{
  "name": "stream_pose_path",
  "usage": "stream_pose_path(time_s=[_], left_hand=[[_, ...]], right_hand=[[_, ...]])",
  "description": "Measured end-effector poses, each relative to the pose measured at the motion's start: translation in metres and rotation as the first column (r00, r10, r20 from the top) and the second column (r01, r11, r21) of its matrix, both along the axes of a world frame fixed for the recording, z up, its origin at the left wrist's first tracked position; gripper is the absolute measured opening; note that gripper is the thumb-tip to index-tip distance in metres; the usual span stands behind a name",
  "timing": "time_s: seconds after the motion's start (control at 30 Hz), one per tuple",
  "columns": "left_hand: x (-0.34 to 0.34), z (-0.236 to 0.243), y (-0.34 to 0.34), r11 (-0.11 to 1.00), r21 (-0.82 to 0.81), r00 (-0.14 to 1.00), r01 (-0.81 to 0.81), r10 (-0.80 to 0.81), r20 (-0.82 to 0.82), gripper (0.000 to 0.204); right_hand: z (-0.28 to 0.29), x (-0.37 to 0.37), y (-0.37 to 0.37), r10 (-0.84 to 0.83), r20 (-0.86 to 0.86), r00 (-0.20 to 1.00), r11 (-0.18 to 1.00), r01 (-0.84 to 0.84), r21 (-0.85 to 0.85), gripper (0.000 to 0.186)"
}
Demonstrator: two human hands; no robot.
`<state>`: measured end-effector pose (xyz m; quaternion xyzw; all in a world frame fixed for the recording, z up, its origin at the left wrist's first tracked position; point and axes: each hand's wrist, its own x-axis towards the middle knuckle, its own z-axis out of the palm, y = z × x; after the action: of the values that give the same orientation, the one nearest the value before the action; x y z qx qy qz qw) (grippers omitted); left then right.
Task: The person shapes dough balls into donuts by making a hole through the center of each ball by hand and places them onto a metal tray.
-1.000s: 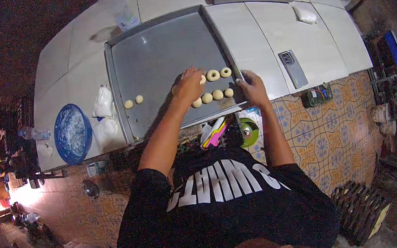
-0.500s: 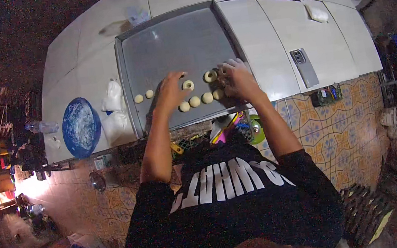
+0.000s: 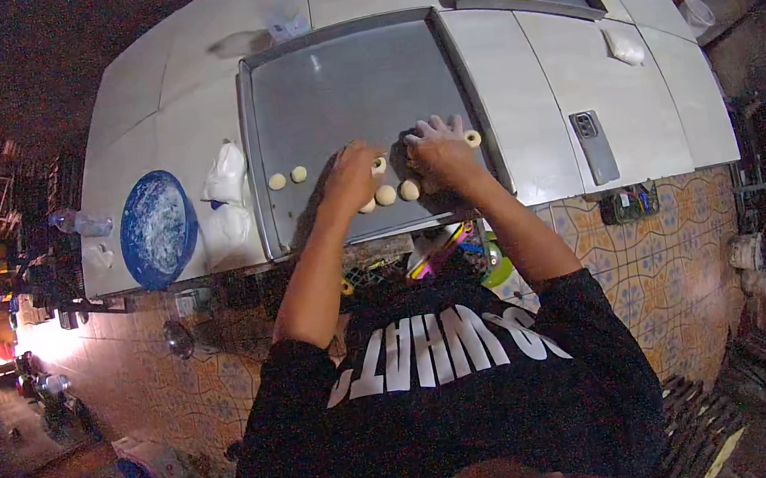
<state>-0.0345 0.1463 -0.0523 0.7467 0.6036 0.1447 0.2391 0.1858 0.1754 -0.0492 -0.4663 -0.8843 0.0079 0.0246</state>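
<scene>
Pale dough rounds (image 3: 386, 195) sit on the steel tray (image 3: 334, 91) under both hands, right hand (image 3: 434, 150) fingers spread.

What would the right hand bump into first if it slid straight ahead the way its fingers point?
Probably nothing soon. The right hand points up the baking tray, which looks bare ahead to its far rim. The ring of dough lies just beside the fingers, not ahead.

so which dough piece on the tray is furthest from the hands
The dough piece at the far left of the tray; its neighbour lies closer to the left hand, and the rest cluster around both hands.
</scene>
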Motion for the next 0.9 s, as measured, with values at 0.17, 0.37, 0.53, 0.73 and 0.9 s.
stream_pose_path(time_s=[0.17,0.37,0.53,0.73,0.9], left_hand=[[0.008,0.012,-0.003,0.999,-0.034,1.000,0.023,-0.023,0.010,0.045],[-0.002,-0.008,-0.001,0.998,0.056,0.999,0.040,-0.040,0.015,0.045],[0.002,-0.007,0.000,0.998,0.045,0.998,0.038,-0.041,0.051,0.043],[0.013,0.001,0.011,0.997,0.042,0.994,0.061,-0.065,0.091,0.043],[0.021,0.001,0.011,0.991,0.121,0.993,0.050,-0.062,0.098,0.044]], right_hand=[[-0.009,0.010,0.000,-0.004,-0.030,1.000,1.000,0.005,0.025,0.051],[0.031,0.015,-0.007,0.001,-0.048,0.999,0.992,-0.007,-0.128,0.052],[0.028,0.048,-0.010,-0.165,-0.240,0.957,0.985,0.149,-0.083,0.061],[0.039,0.077,-0.032,-0.345,-0.359,0.867,0.938,0.311,-0.152,0.044],[0.035,0.088,-0.043,-0.366,-0.418,0.831,0.930,0.321,-0.178,0.042]])
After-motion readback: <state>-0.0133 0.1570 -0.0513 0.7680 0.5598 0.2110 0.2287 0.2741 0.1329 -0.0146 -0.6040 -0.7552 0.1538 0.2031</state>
